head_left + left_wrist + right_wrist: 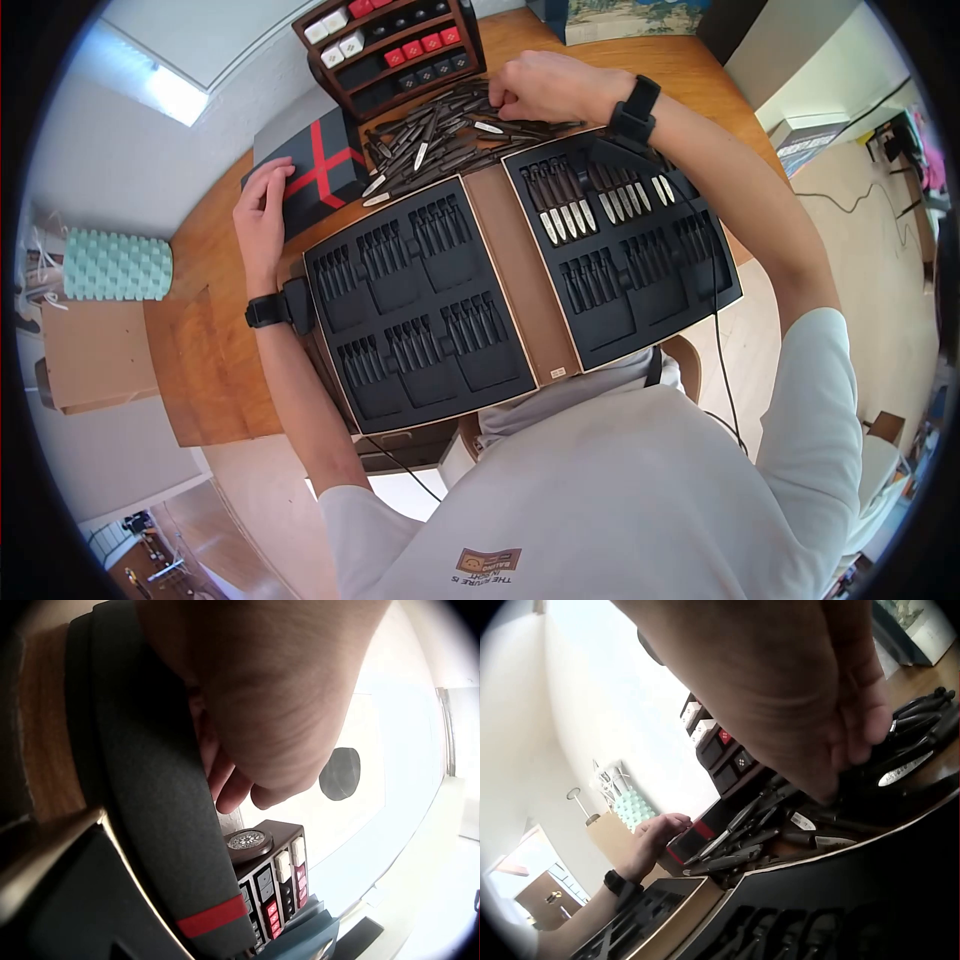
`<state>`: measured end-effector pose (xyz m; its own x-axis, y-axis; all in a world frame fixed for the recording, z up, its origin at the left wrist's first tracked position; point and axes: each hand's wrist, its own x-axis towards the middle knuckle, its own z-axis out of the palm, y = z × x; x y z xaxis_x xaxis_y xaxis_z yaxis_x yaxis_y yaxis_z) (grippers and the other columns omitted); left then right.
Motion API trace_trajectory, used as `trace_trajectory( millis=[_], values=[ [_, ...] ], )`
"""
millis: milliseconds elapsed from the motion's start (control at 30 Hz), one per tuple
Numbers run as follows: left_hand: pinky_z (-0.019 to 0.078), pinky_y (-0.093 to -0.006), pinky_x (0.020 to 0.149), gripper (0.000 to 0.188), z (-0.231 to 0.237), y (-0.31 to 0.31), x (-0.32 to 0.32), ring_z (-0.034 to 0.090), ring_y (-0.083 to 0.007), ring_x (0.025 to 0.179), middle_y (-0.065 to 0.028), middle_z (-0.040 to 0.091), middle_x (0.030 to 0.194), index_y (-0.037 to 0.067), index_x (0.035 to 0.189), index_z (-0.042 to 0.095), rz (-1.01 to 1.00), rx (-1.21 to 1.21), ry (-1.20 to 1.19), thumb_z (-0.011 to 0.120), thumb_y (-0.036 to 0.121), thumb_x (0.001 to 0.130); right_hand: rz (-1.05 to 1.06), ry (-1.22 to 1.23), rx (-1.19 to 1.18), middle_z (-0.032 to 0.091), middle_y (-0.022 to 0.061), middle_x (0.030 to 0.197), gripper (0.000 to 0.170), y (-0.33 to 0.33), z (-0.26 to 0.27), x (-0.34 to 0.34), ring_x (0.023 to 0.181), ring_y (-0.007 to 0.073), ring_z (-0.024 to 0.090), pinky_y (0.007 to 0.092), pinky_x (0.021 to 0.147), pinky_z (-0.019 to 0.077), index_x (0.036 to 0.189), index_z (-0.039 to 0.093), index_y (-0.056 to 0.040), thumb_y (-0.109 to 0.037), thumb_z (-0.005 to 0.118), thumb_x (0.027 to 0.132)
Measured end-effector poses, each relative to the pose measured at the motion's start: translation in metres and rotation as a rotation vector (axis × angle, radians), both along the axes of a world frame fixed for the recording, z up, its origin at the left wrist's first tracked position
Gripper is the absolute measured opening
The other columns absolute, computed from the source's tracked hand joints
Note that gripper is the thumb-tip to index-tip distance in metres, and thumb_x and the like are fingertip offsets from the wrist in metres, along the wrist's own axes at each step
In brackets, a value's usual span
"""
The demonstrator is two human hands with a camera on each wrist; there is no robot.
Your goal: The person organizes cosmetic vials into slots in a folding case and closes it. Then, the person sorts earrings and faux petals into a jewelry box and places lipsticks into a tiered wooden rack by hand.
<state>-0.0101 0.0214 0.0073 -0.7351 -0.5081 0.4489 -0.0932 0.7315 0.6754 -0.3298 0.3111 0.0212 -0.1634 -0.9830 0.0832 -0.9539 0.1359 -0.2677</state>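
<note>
My left hand point(262, 212) rests on a black box with a red ribbon point(318, 172), its fingers loosely bent over the top. At the back of the desk, my right hand point(545, 88) reaches down into a heap of slim dark pieces point(430, 135), several with pale pointed ends. In the right wrist view its fingertips point(874, 724) point down at the heap; I cannot tell whether they pinch a piece. In front lies an opened case with black moulded trays point(425, 300). Pale-ended pieces point(565, 215) fill slots in the right tray's upper row.
Behind the heap stands a brown wooden rack point(400, 95) of white, red and black blocks. The case's near edge overhangs the wooden desk point(205, 370) above my lap. A thin cable point(722, 370) runs down from the right wrist. A green textured roller point(118, 264) stands at left.
</note>
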Motion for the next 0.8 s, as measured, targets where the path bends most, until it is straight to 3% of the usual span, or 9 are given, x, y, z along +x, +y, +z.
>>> trace_trajectory(
  millis=[200,267,300,400,500,533,633,800],
  values=[
    [0.048,-0.0292,0.102,0.026,-0.001,-0.002,0.001,0.065,-0.0162,0.113,-0.0073,0.074,0.12,-0.005,0.107,0.074,-0.007,0.014,0.003,0.06,0.018,0.108,-0.028,-0.09,-0.012,0.078,0.0162,0.094,0.023,0.013,0.015,-0.006,0.094,0.0347,0.074,0.0428,0.084,0.0577,0.107,0.077,-0.0053,-0.022,0.074,0.091],
    [0.0479,-0.0289,0.102,0.027,-0.002,-0.005,0.002,0.065,-0.0159,0.113,-0.007,0.074,0.12,-0.005,0.107,0.074,-0.01,0.03,0.008,0.059,0.018,0.108,-0.077,-0.205,-0.113,0.077,0.0112,0.095,0.026,0.03,0.035,-0.006,0.086,0.0223,0.073,0.0358,0.078,0.0581,0.11,0.074,-0.0008,-0.022,0.075,0.095],
    [0.0477,-0.0287,0.102,0.028,-0.004,-0.007,0.002,0.064,-0.0155,0.114,-0.0068,0.073,0.121,-0.005,0.107,0.074,-0.015,0.038,0.01,0.059,0.018,0.108,-0.087,-0.19,-0.092,0.077,0.0112,0.095,0.026,0.041,0.042,-0.007,0.086,0.0223,0.073,0.0358,0.078,0.0581,0.11,0.074,-0.0008,-0.022,0.075,0.095],
    [0.0465,-0.028,0.103,0.029,-0.009,-0.013,0.003,0.063,-0.0151,0.117,-0.0067,0.072,0.124,-0.005,0.108,0.073,-0.023,0.073,0.01,0.058,0.019,0.109,-0.136,-0.376,-0.183,0.075,0.0038,0.1,0.03,0.076,0.053,-0.02,0.089,0.0115,0.069,0.0267,0.079,0.0568,0.119,0.071,-0.0024,-0.024,0.074,0.099],
    [0.0457,-0.028,0.104,0.029,-0.01,-0.016,0.003,0.062,-0.0152,0.119,-0.0067,0.071,0.126,-0.005,0.109,0.073,-0.012,0.077,0.001,0.058,0.02,0.109,-0.237,-0.454,-0.247,0.076,0.0049,0.093,0.028,0.117,0.058,-0.02,0.087,0.0137,0.07,0.0288,0.082,0.0559,0.115,0.071,-0.0003,-0.022,0.074,0.098],
    [0.0454,-0.0281,0.105,0.03,-0.011,-0.016,0.004,0.062,-0.0152,0.12,-0.0066,0.071,0.126,-0.005,0.109,0.073,-0.014,0.063,-0.013,0.057,0.02,0.109,-0.299,-0.457,-0.235,0.073,0.0025,0.089,0.027,0.129,0.057,-0.019,0.085,0.0107,0.068,0.027,0.079,0.056,0.115,0.07,0.0014,-0.019,0.074,0.098],
    [0.0449,-0.0284,0.106,0.032,-0.011,-0.018,0.005,0.061,-0.0153,0.12,-0.0065,0.071,0.126,-0.006,0.111,0.072,0.002,0.056,-0.04,0.057,0.022,0.11,-0.463,-0.632,-0.099,0.073,0.003,0.09,0.025,0.16,0.051,-0.016,0.081,0.0091,0.067,0.0256,0.075,0.0563,0.114,0.07,0.0013,-0.018,0.075,0.098],
    [0.0445,-0.0289,0.107,0.033,-0.01,-0.017,0.005,0.061,-0.0155,0.121,-0.0063,0.071,0.126,-0.006,0.112,0.072,0.003,0.048,-0.051,0.056,0.023,0.11,-0.536,-0.697,-0.078,0.074,0.0043,0.092,0.025,0.189,0.023,-0.01,0.079,0.0082,0.067,0.0242,0.071,0.0572,0.116,0.07,0.001,-0.015,0.075,0.097]
  ],
)
